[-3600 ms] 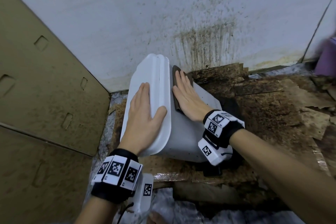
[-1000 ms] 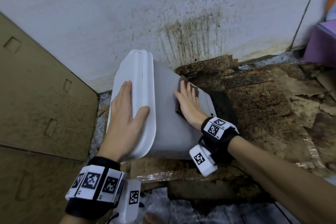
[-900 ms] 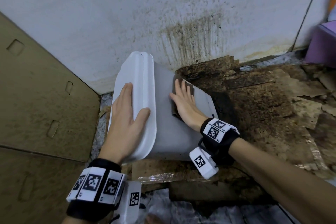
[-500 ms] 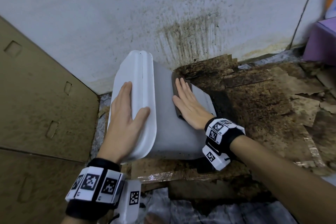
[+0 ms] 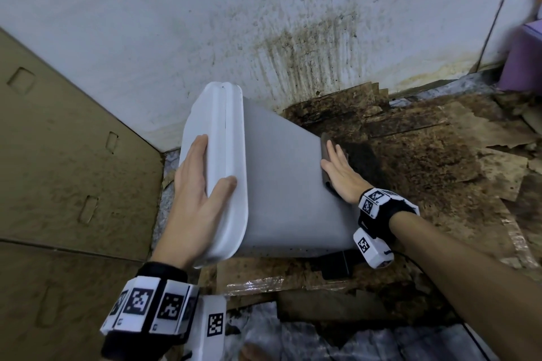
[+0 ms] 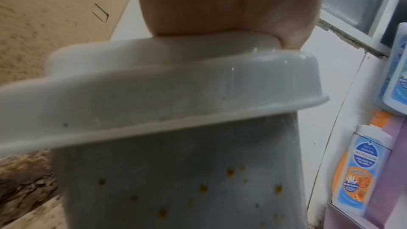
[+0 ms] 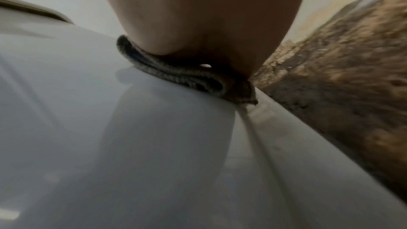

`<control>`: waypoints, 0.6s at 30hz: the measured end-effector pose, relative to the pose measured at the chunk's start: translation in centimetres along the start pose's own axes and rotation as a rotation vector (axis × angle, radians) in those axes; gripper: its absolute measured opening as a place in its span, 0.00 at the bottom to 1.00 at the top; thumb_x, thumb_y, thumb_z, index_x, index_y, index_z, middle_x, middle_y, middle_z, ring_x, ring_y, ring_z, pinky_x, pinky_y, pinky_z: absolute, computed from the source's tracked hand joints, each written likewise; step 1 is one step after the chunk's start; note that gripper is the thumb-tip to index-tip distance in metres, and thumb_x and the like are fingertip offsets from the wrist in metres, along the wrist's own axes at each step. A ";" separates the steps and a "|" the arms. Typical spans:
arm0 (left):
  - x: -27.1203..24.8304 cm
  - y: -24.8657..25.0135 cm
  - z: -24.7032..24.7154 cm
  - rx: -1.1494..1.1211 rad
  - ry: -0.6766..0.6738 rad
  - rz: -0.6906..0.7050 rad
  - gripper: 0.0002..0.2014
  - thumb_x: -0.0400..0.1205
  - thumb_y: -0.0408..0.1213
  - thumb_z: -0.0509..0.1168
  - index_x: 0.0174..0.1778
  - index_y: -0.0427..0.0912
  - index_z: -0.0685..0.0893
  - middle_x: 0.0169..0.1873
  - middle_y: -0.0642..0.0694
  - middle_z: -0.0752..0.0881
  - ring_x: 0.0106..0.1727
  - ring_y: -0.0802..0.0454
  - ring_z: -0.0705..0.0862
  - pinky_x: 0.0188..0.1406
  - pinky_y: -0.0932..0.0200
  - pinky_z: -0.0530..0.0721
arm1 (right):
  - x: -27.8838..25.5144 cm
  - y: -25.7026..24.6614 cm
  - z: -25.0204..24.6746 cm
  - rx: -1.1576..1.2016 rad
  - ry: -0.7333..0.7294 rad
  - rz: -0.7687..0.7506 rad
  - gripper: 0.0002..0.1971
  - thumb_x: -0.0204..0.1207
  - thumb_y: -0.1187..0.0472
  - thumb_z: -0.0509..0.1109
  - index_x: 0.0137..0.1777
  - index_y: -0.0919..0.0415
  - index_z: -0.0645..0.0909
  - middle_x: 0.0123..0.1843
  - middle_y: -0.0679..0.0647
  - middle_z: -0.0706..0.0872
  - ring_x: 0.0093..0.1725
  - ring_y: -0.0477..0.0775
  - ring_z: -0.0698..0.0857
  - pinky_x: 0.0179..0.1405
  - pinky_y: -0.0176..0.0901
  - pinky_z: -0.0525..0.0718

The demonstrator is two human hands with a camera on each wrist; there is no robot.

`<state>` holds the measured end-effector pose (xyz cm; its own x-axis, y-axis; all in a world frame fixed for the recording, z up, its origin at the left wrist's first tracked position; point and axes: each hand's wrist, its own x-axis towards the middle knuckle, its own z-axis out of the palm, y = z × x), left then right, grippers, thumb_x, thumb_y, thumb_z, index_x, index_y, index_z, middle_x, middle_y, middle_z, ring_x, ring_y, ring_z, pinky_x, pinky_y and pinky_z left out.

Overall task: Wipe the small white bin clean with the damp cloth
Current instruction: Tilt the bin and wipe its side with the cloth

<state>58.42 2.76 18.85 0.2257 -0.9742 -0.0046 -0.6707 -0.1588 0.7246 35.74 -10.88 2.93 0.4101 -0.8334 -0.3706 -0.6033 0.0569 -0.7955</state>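
The small white bin (image 5: 281, 184) lies on its side on the floor, lid end to the left. My left hand (image 5: 196, 193) rests flat on the lid, fingers straight and thumb laid over the rim. My right hand (image 5: 340, 173) presses the dark folded cloth (image 5: 324, 152) flat against the bin's upper side, right at its base edge. In the right wrist view the cloth (image 7: 176, 70) is squashed under my right hand (image 7: 198, 6) on the smooth bin (image 7: 110, 128). The left wrist view shows my left hand (image 6: 220, 3) on the bin (image 6: 154, 171), whose near side carries brown spots.
A cardboard sheet (image 5: 58, 155) stands close on the left. Behind the bin is a stained white wall (image 5: 264, 23). Peeling brown floor boards (image 5: 425, 155) spread to the right, with a purple object (image 5: 525, 58) in the far corner. Soap bottles (image 6: 356, 171) stand on a shelf.
My right hand has slid the cloth along the bin's side, away from the lid to the base edge. The left hand stays flat on the lid.
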 end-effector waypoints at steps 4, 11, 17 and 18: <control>0.1 0.1 0.2 0.007 -0.003 0.007 0.41 0.79 0.59 0.58 0.89 0.61 0.52 0.84 0.65 0.58 0.86 0.61 0.54 0.88 0.40 0.57 | 0.9 1.2 0.4 0.031 0.023 0.041 0.29 0.93 0.50 0.43 0.90 0.54 0.42 0.91 0.47 0.35 0.88 0.49 0.33 0.86 0.51 0.37; 0.0 0.5 0.2 0.033 -0.006 0.026 0.43 0.76 0.63 0.56 0.89 0.61 0.51 0.80 0.68 0.58 0.85 0.62 0.55 0.87 0.42 0.58 | 1.5 1.5 0.1 0.040 0.004 0.164 0.36 0.89 0.37 0.43 0.89 0.51 0.33 0.91 0.51 0.35 0.89 0.49 0.35 0.86 0.56 0.40; 0.2 0.7 0.5 0.054 0.007 0.042 0.45 0.74 0.65 0.54 0.89 0.56 0.52 0.86 0.59 0.58 0.81 0.69 0.54 0.86 0.43 0.57 | -0.1 0.1 1.6 0.082 0.093 0.138 0.35 0.89 0.39 0.44 0.90 0.52 0.36 0.91 0.51 0.35 0.90 0.50 0.40 0.86 0.52 0.42; 0.2 0.7 0.5 0.062 0.007 0.045 0.46 0.74 0.65 0.53 0.89 0.56 0.52 0.86 0.58 0.58 0.79 0.71 0.54 0.86 0.43 0.57 | -0.3 -0.2 2.1 0.085 0.112 0.130 0.35 0.90 0.40 0.43 0.90 0.52 0.36 0.91 0.51 0.35 0.90 0.50 0.40 0.86 0.52 0.41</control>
<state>57.70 2.34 19.00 0.1993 -0.9794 0.0323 -0.7230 -0.1247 0.6795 37.15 -9.45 2.15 0.2510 -0.8714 -0.4214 -0.5842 0.2107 -0.7838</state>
